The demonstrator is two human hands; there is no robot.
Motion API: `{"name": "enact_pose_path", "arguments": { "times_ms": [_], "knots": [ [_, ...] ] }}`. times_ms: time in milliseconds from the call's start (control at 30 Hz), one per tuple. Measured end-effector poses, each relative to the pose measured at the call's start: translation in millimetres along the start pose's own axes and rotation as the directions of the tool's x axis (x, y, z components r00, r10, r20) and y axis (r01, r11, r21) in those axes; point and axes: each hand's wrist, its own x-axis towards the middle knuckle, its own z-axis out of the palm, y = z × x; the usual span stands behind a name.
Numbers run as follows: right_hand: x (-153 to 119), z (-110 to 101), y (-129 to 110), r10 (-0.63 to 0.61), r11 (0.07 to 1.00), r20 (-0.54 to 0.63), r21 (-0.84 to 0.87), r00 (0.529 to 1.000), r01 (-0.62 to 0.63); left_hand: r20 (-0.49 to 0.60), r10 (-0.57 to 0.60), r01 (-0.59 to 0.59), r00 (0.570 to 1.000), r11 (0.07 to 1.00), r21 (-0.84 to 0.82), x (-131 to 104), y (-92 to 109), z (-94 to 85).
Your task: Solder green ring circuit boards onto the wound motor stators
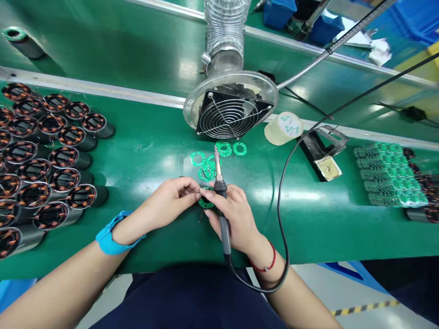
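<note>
in front of the fan, my right hand holds the soldering iron; my left hand, fingers narrow, meets the ring-shaped circuit board, grip unclear. likely light, stiff: take its rim.

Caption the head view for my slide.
Left hand and right hand at a green ring-shaped board, soldering iron in the right.

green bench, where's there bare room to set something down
Bare patches: left, between the wound stators and loose ring boards; right, between the soldering-iron cable and stacked ring boards, on the iron stand's near side. Crowded: the middle, around the left hand and right hand.
</note>
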Motion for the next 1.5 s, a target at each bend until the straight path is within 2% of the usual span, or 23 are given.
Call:
{"name": "enact_pose_path", "arguments": {
  "times_ms": [133,233,400,500,600,700,967,1167,1233,1300,1367,1433,1500],
  "knots": [
    [-1,-1,1,0.031,0.999,-0.021,0.024,0.999,-0.031,-0.057,-0.033,0.033,0.998,0.999,-0.011,-1,4,1.4],
    [-3,-3,0,0.084,0.991,-0.092,0.115,0.992,-0.074,-0.081,-0.029,0.027,0.996,0.999,-0.035,-1,7,2.5],
    [-9,-6,-2,0.198,0.951,-0.241,0.284,0.950,-0.126,0.003,-0.118,0.118,0.993,0.986,-0.120,1,9,1.2],
    [-14,-7,-2,0.274,0.922,-0.297,0.353,0.915,-0.161,0.024,-0.150,0.151,0.988,0.982,-0.112,2,8,-0.3],
    [-18,-7,-3,0.303,0.888,-0.351,0.442,0.886,-0.129,0.023,-0.157,0.158,0.987,0.985,-0.069,4,7,-1.0],
    [-19,-7,-3,0.304,0.871,-0.357,0.479,0.883,-0.107,0.020,-0.160,0.161,0.987,0.986,-0.037,5,7,-0.9],
    [-14,-12,-6,0.289,0.877,-0.276,0.461,0.917,-0.138,-0.014,-0.176,0.176,0.984,0.984,0.016,5,8,2.8],
    [-14,-8,-5,0.267,0.876,-0.316,0.474,0.911,-0.092,-0.042,-0.144,0.146,0.989,0.987,0.061,5,8,4.4],
    [-11,-7,-4,0.276,0.879,-0.264,0.458,0.924,-0.132,-0.040,-0.134,0.136,0.990,0.988,0.067,5,7,4.5],
    [-6,-7,-4,0.251,0.912,-0.124,0.362,0.960,-0.192,-0.041,-0.122,0.125,0.992,0.990,0.070,6,7,4.9],
    [-1,-7,-3,0.190,0.947,0.054,0.254,0.980,-0.197,-0.049,-0.103,0.106,0.994,0.992,0.065,7,7,5.6],
    [2,-7,-2,0.125,0.963,0.178,0.213,0.976,-0.162,-0.052,-0.083,0.085,0.995,0.995,0.057,7,6,6.2],
    [4,-7,0,0.116,0.963,0.233,0.213,0.966,-0.167,-0.046,-0.069,0.072,0.997,0.995,0.063,6,5,5.8]
  ]
}}
